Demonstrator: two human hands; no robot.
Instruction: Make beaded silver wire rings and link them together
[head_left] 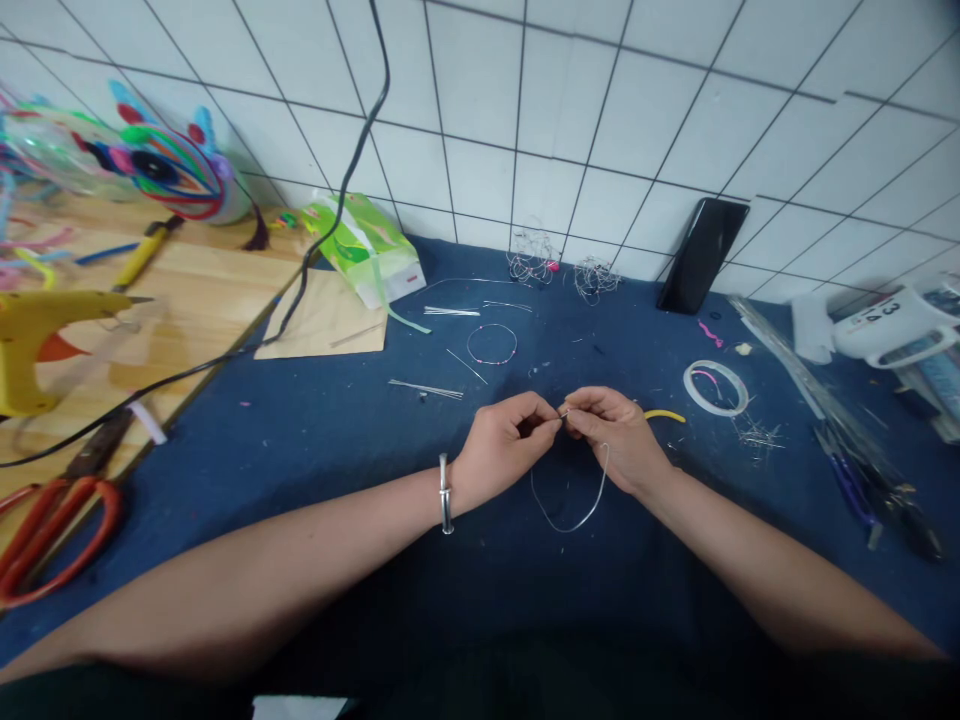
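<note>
My left hand (504,450), a silver bangle at its wrist, is closed in a pinch. Facing it, my right hand (621,438) also pinches, and the fingertips of both nearly meet. Between them they hold a thin silvery wire (568,530), which hangs below in an open loop. A small dark bit shows at the fingertips, too small to name. Beyond my hands lies a finished-looking wire ring (492,345) with tiny pink beads. Short straight wires (426,388) lie near my left hand. A yellow curved piece (665,415) is just past my right hand.
Orange-handled scissors (97,490), a yellow glue gun (37,340) and a black cable (307,260) are at left. A tissue pack (364,250) and phone (703,255) stand near the tiled wall. Right are a tape roll (690,385), pliers (851,490) and a white mug (892,325).
</note>
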